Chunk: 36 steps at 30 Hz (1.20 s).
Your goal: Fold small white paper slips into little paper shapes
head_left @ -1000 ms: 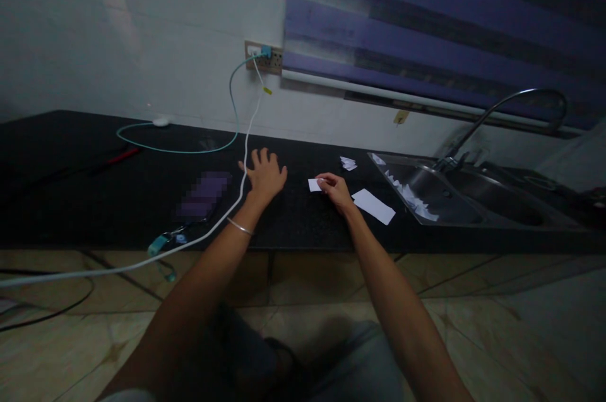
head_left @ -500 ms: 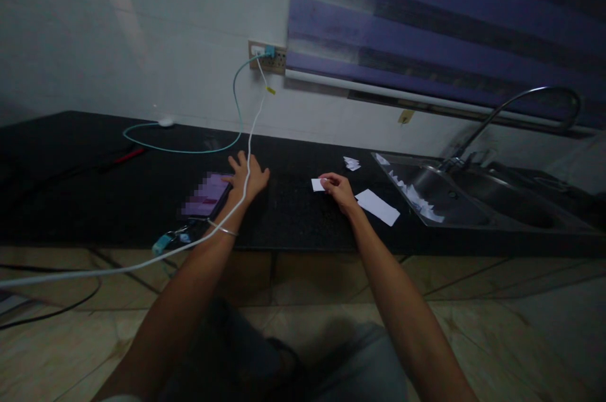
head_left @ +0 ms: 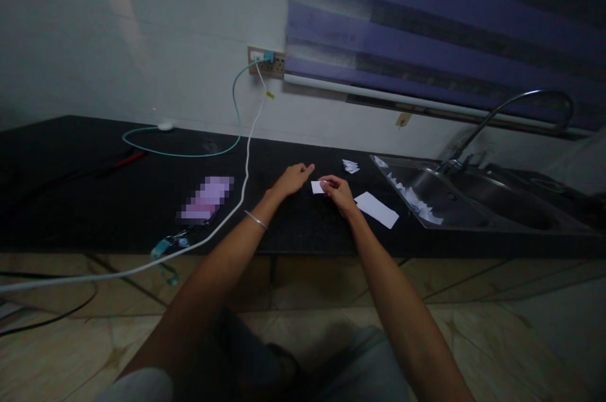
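A small white paper slip [head_left: 316, 187] lies on the black countertop [head_left: 95, 194]. My right hand [head_left: 336, 190] pinches its right edge with curled fingers. My left hand [head_left: 293, 177] hovers just left of the slip, index finger pointing toward it, the other fingers loosely curled, holding nothing. A larger white paper sheet [head_left: 376, 209] lies to the right of my right wrist. A phone [head_left: 207, 199] with a lit screen rests on the counter to the left, beside a white cable [head_left: 237, 200].
A steel sink [head_left: 454, 197] with a curved faucet [head_left: 521, 105] and paper scraps [head_left: 416, 200] sits at the right. More scraps [head_left: 350, 165] lie behind the slip. A teal cable [head_left: 189, 151] and the white cable run to a wall socket [head_left: 266, 60]. Tiled floor lies below.
My left hand left the phone at the left and swung right, up to the paper slip. My right hand stayed on the slip.
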Available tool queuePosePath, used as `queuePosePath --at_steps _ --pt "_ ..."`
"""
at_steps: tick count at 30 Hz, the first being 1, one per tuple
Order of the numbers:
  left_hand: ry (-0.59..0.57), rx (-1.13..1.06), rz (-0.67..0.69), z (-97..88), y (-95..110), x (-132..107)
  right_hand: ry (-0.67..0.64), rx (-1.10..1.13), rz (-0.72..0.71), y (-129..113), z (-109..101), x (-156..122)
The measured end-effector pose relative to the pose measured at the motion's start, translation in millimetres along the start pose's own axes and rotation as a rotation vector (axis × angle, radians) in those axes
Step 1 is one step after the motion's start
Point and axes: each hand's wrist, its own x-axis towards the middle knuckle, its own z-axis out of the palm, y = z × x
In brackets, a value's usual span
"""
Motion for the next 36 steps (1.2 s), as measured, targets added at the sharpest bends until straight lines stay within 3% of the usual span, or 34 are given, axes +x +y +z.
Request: queuePosePath --at_steps 4,6,9,12,16,20,26,32,36 --pt "-0.313 -0.272 0.1 20.2 -4 9 0.008 0.059 -0.016 -1 1 0" --pt "-0.373 -0.38 0.14 22.9 -12 11 0.004 0.069 -0.023 -1 1 0" --pt "-0.379 -0.492 0.136 19.5 -25 12 0.0 0.057 -0.015 -2 1 0" --pt "-0.315 -0.565 0.04 15.6 -31 13 -0.038 -0.001 -0.064 -6 5 -3" --pt "-0.267 -0.573 0.031 16.7 -30 8 -0.072 -0.138 -0.208 -13 10 -7" --pt "-0.263 -0.561 0.02 16.9 -24 2 -0.052 -0.23 -0.255 -10 9 -8" --pt "-0.294 -0.608 0.038 13.0 -19 1 -0.039 -0.257 -0.265 -4 6 -6" --pt "-0.288 -0.619 -0.03 13.2 -18 3 -0.028 -0.187 -0.151 -6 7 -8" --pt "-0.267 -0.616 -0.002 12.1 -16 -1 -0.022 -0.208 -0.191 -1 5 -7"
